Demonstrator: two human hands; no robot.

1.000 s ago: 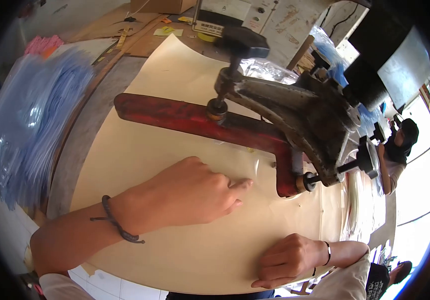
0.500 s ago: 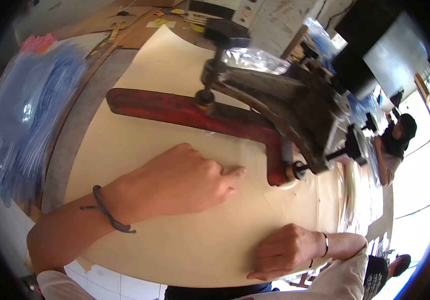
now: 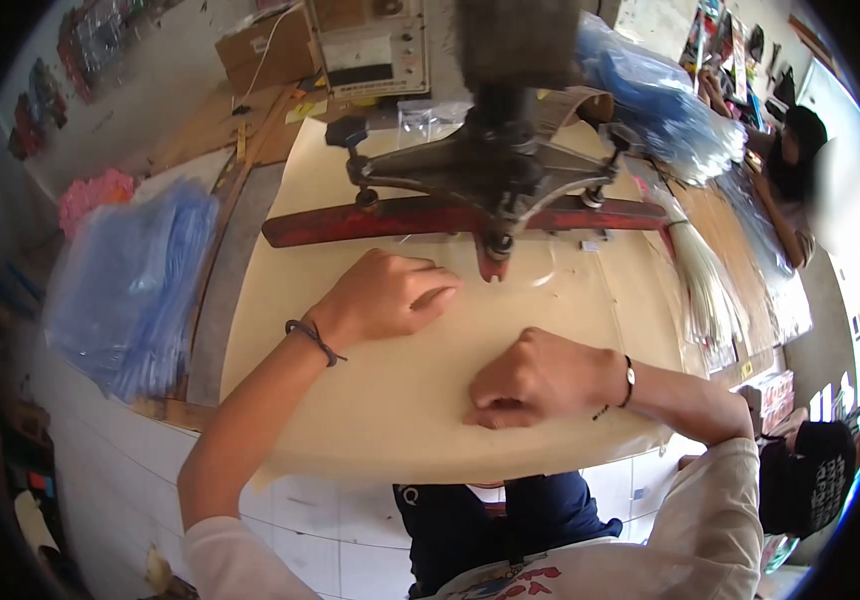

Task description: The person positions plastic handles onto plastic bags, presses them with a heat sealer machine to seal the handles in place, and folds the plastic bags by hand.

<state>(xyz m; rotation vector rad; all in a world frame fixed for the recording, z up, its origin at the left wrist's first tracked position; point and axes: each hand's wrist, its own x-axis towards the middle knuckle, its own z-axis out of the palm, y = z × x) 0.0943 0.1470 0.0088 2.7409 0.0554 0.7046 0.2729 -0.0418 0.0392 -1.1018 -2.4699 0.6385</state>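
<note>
Clear plastic film (image 3: 510,262) lies flat on the cream sheet (image 3: 280,300) that covers the bench (image 3: 212,290), directly under the red bar (image 3: 400,218) of the press (image 3: 495,170). The left hand (image 3: 382,297) rests palm down on the sheet with fingers bent, its fingertips (image 3: 440,290) touching the near edge of the film; it grasps nothing. The right hand (image 3: 530,378) sits closer to the body as a clenched fist, knuckles on the sheet, and nothing shows inside its grip. A stack of blue plastic bags (image 3: 135,285) lies at the left end of the bench, well apart from both hands. A bundle of white strips (image 3: 705,285) lies to the right. Another person (image 3: 795,170) sits at the far right.
</note>
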